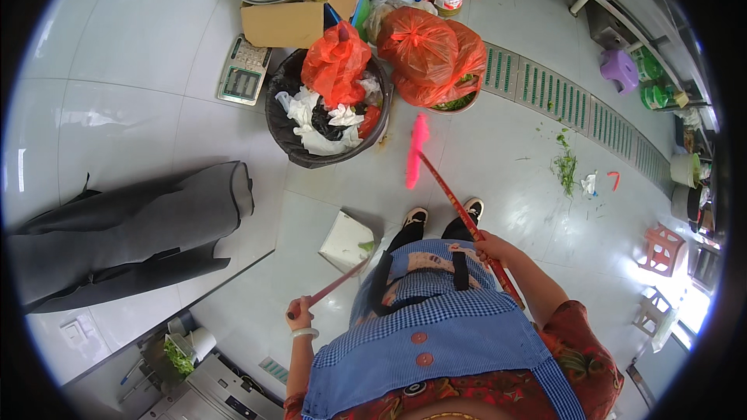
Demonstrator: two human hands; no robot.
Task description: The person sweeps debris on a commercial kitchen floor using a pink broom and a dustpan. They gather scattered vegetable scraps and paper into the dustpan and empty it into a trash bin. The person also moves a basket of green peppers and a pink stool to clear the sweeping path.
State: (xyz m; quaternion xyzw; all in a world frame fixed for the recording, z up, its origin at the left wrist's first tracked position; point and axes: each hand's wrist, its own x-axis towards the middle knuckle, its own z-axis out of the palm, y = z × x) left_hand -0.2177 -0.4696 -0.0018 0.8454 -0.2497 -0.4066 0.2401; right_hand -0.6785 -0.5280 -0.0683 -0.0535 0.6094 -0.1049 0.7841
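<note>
My right hand (495, 248) grips the red stick handle (452, 198) of a broom, whose bright pink bristle head (416, 150) rests over the tiled floor ahead of my shoes. In my left hand (300, 311) is the reddish handle (338, 284) of a dustpan. Its white pan (348, 240) is at floor level to the left of my feet, with a green leaf (366, 245) on it. A pile of green vegetable scraps (564, 170) lies on the floor to the right, near a crumpled white scrap (589, 184) and a red strip (613, 179).
A lined trash bin (286, 139) full of waste stands ahead, beside red plastic bags (417, 41) over a bowl of greens. A digital scale (244, 73) and cardboard box (283, 23) are left of them. A drain grate (551, 90) crosses the right; a purple stool (620, 72) stands beyond.
</note>
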